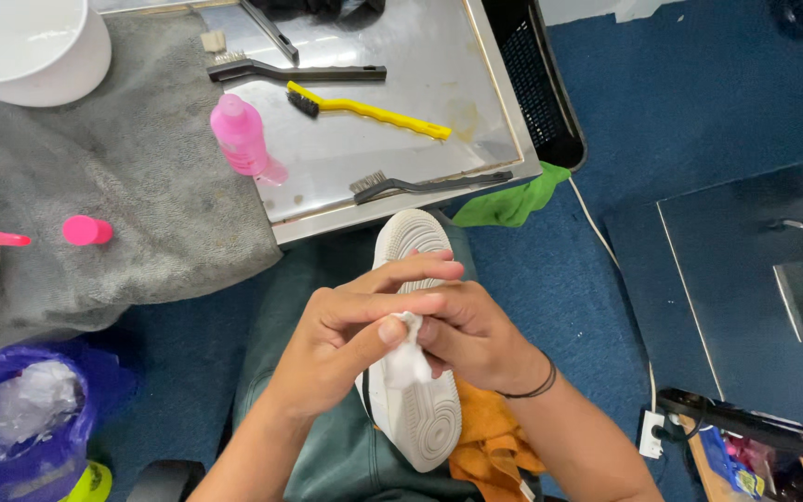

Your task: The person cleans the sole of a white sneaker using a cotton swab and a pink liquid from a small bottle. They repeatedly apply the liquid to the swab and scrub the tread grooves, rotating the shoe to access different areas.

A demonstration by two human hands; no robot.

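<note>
The worktop [374,158] was bare sheet metal, shiny but scuffed and stained, with a matt grey fuzzy cloth [132,186] draped over the part left of it. On the metal, the yellow brush [374,113] looked like smooth glossy plastic, same for the pink bottle [242,138] at the cloth's edge. Below the worktop, the white shoe [415,400] had a rubbery, finely ribbed matt sole, and the white wad [408,358] against it looked soft, like cotton. The orange rag [490,437] under the shoe was plain woven cloth.

Both hands [401,335] together, fingers [392,330] pinched.
</note>
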